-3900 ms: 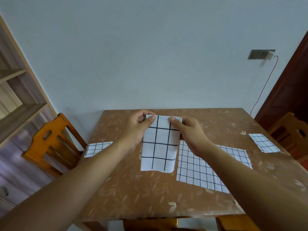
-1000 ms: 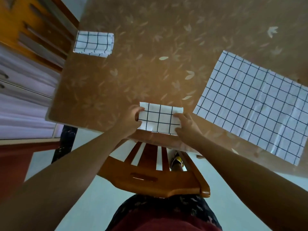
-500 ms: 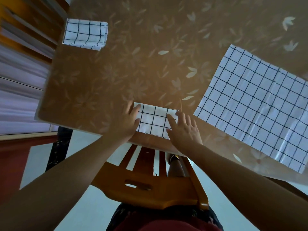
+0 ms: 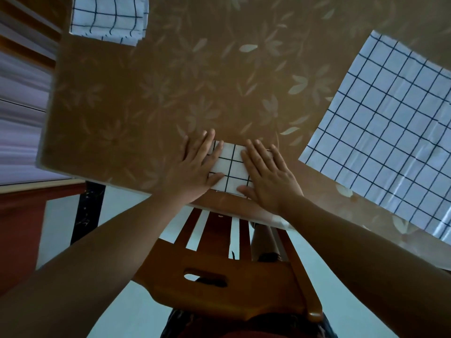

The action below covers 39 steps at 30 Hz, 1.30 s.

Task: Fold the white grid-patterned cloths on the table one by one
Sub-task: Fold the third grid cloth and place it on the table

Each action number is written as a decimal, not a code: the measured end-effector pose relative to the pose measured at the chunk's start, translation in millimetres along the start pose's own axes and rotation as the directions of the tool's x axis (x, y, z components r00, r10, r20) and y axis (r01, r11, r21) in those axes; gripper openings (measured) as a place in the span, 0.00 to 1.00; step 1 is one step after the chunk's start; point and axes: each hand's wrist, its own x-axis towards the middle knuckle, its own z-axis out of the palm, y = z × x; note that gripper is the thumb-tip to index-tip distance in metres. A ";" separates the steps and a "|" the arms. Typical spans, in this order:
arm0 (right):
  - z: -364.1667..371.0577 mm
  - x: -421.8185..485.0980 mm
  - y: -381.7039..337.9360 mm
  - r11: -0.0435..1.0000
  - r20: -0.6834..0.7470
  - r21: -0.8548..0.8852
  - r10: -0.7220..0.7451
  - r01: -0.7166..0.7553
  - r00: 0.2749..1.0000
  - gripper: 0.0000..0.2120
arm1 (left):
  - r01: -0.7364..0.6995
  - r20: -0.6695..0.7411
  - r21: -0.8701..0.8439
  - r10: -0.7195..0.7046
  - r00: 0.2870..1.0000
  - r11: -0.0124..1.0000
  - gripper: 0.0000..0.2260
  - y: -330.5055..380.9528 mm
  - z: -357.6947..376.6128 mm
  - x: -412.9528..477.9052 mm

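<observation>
We press our left hand (image 4: 195, 172) and right hand (image 4: 268, 176) flat, fingers straight and gripping nothing, on the small folded cloth (image 4: 230, 172) at the near edge of the table (image 4: 146, 106). This cloth appears fully folded. A folded stack (image 4: 109, 18) lies far left. One unfolded cloth (image 4: 390, 142), at right, is left to fold.
</observation>
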 end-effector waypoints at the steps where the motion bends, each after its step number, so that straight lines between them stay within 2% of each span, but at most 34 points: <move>1: 0.8 -0.9 2.7 1.000 -0.004 -0.005 0.001 -0.001 1.000 0.43 | 0.011 0.003 0.000 -0.011 1.000 1.000 0.35 -2.7 1.8 -0.9; 13: 2.7 0.3 4.3 1.000 -0.015 -0.013 -0.005 0.005 1.000 0.45 | 0.005 -0.035 0.028 -0.004 0.999 1.000 0.36 -7.1 6.9 -0.7; 19: -8.7 -0.1 2.0 0.999 0.021 0.027 0.022 -0.023 1.000 0.45 | 0.018 0.063 -0.006 -0.018 0.998 1.000 0.37 -6.3 -3.8 1.6; 23: -39.6 1.8 -3.3 0.998 0.164 0.041 0.050 -0.058 0.985 0.47 | 0.095 0.171 -0.080 -0.081 0.982 0.992 0.36 2.3 -37.5 2.2; 26: -63.9 -18.4 -6.9 0.988 0.143 0.060 0.131 -0.141 0.981 0.44 | 0.106 0.143 -0.028 -0.101 0.985 0.994 0.36 7.7 -65.7 -16.6; 28: -77.6 -37.6 -9.3 0.962 0.147 0.138 0.215 -0.235 0.966 0.36 | 0.068 0.076 -0.034 -0.066 0.995 0.997 0.33 10.0 -79.6 -33.5; 30: -93.7 -55.5 -11.9 0.911 0.208 0.214 0.309 -0.352 0.928 0.28 | 0.050 0.084 -0.087 -0.043 0.996 0.995 0.28 10.5 -94.1 -46.3; 34: -133.2 -93.7 -13.0 0.826 0.324 0.282 0.397 -0.489 0.859 0.28 | 0.110 0.181 -0.212 -0.071 0.981 0.971 0.22 18.4 -137.8 -64.1; 37: -160.1 -121.8 -11.4 0.818 0.311 0.241 0.444 -0.522 0.840 0.29 | 0.176 0.255 -0.256 -0.109 0.961 0.950 0.26 24.4 -164.2 -68.4; 39: -174.7 -140.4 -14.0 0.802 0.304 0.234 0.477 -0.550 0.825 0.30 | 0.155 0.264 -0.224 -0.093 0.960 0.962 0.27 26.3 -176.9 -64.0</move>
